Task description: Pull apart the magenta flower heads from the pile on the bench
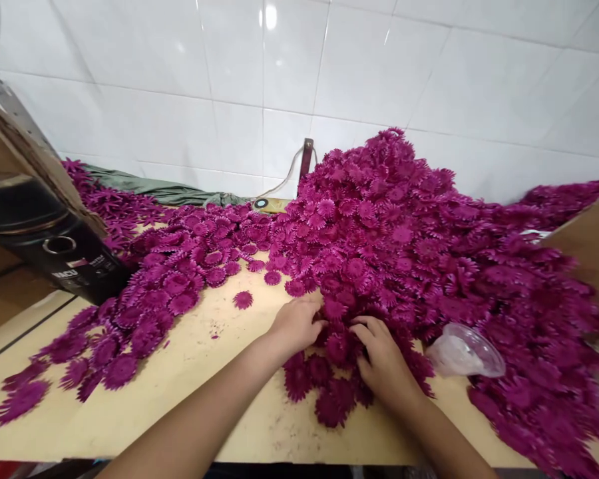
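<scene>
A big heap of magenta artificial flower heads point(394, 226) covers the right and back of a pale wooden table point(190, 372). My left hand point(297, 322) rests at the heap's near edge, its fingers curled into the flowers. My right hand point(382, 356) lies just beside it, fingers bent and pinching at flower heads point(337, 346) between the two hands. What exactly each hand grips is hidden among the petals. A few loose flower heads point(324, 392) lie under and in front of my wrists.
A second, flatter spread of flowers point(144, 313) runs along the left. A black appliance point(54, 246) sits at the far left by a cardboard sheet point(24, 153). A clear plastic bag point(464, 349) lies at the right. White tiled wall point(259, 80) stands behind.
</scene>
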A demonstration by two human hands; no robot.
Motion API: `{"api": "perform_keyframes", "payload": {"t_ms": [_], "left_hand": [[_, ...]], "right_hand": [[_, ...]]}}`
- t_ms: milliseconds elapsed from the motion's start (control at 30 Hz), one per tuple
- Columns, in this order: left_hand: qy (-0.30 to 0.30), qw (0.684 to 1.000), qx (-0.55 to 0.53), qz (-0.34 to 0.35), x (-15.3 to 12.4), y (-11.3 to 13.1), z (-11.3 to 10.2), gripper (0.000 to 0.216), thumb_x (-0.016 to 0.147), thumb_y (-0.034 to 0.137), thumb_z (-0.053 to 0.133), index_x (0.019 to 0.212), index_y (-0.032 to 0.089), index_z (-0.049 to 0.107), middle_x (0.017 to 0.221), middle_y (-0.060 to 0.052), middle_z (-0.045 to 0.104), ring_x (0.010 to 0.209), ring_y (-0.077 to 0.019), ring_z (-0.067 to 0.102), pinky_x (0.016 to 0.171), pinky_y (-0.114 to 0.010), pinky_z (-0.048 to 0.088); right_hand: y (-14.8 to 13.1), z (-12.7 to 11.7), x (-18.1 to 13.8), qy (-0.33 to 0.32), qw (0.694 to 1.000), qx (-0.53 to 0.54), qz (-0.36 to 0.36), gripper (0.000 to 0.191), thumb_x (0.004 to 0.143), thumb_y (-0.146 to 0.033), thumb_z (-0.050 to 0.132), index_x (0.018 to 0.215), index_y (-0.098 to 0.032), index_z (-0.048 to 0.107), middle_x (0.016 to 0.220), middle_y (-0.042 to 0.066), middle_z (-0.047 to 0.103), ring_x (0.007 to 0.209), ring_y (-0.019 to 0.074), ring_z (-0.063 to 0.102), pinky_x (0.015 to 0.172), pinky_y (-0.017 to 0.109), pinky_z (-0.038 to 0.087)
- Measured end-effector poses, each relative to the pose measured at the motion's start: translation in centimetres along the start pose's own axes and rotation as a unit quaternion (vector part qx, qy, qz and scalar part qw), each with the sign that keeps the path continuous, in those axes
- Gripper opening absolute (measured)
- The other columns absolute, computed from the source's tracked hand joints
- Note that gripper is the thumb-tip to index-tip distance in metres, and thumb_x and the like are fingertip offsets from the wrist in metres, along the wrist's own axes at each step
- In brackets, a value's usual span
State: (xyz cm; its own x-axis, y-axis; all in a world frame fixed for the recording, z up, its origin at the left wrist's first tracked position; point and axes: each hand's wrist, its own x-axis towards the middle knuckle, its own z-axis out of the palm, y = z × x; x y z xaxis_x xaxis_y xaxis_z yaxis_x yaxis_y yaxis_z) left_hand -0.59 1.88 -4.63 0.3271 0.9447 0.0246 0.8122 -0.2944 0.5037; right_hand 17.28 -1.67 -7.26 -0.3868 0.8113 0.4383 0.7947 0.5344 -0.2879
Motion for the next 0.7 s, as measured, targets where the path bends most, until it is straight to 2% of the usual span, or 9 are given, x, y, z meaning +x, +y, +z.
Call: {"api": "perform_keyframes", "payload": {"t_ms": [133,267,400,533,600,700], "left_hand": [[-0.01,1.0,-0.004,-0.004,0.5,0.9,0.5,0.025,0.076,0.028,0.049,0.093,0.018,0.065,0.099,-0.009,0.066,0.096,-0.0249,0.058,0.085,-0.034,0.044],[-0.007,1.0,-0.012,-0.018,0.3,1.2,0.4,0.02,0.069,0.015,0.052,0.087,0.019,0.061,0.094,-0.006,0.067,0.089,-0.0219,0.06,0.079,-0.029,0.046],[0.037,0.996,-0.013,-0.082,0.3,0.2,-1.2,0.022,0.07,0.008,0.046,0.086,0.019,0.056,0.088,-0.006,0.066,0.081,-0.0208,0.061,0.069,-0.028,0.047],[0.086,0.986,-0.006,-0.141,0.6,-1.6,-3.4,0.021,0.074,0.01,0.046,0.091,0.018,0.053,0.086,-0.008,0.066,0.079,-0.0224,0.061,0.067,-0.031,0.045],[0.11,0.983,-0.039,-0.139,0.6,-2.3,-4.0,0.019,0.074,0.015,0.05,0.092,0.02,0.053,0.09,-0.006,0.066,0.082,-0.0215,0.06,0.07,-0.031,0.044],[0.131,0.97,-0.17,-0.117,0.4,-3.0,-4.1,0.015,0.069,0.025,0.06,0.082,0.02,0.058,0.084,-0.003,0.067,0.079,-0.02,0.06,0.071,-0.029,0.043]], "right_hand": [[0.3,0.7,0.0,0.008,1.0,0.017,0.0,0.045,0.055,0.006,0.037,0.088,-0.017,0.058,0.096,0.01,0.053,0.096,0.0231,0.049,0.084,0.041,0.047],[0.5,0.8,0.4,-0.006,1.0,0.005,-0.006,0.043,0.056,0.006,0.037,0.086,-0.015,0.059,0.097,0.012,0.054,0.096,0.0235,0.049,0.084,0.04,0.047],[0.9,0.1,1.1,-0.049,0.998,-0.041,0.025,0.042,0.058,0.006,0.037,0.087,-0.012,0.062,0.098,0.014,0.056,0.098,0.0243,0.049,0.087,0.04,0.046],[1.3,-1.4,1.7,-0.109,0.989,-0.085,0.06,0.051,0.058,0.005,0.04,0.103,-0.008,0.06,0.109,0.016,0.055,0.103,0.0263,0.049,0.09,0.042,0.044],[0.9,-2.6,1.9,-0.115,0.988,-0.094,0.042,0.052,0.062,0.002,0.043,0.112,-0.008,0.056,0.114,0.019,0.052,0.107,0.029,0.048,0.09,0.046,0.044],[-1.3,-4.4,2.2,-0.08,0.994,-0.073,-0.005,0.046,0.072,-0.005,0.043,0.117,-0.012,0.054,0.119,0.018,0.051,0.112,0.0299,0.044,0.092,0.05,0.042]]}}
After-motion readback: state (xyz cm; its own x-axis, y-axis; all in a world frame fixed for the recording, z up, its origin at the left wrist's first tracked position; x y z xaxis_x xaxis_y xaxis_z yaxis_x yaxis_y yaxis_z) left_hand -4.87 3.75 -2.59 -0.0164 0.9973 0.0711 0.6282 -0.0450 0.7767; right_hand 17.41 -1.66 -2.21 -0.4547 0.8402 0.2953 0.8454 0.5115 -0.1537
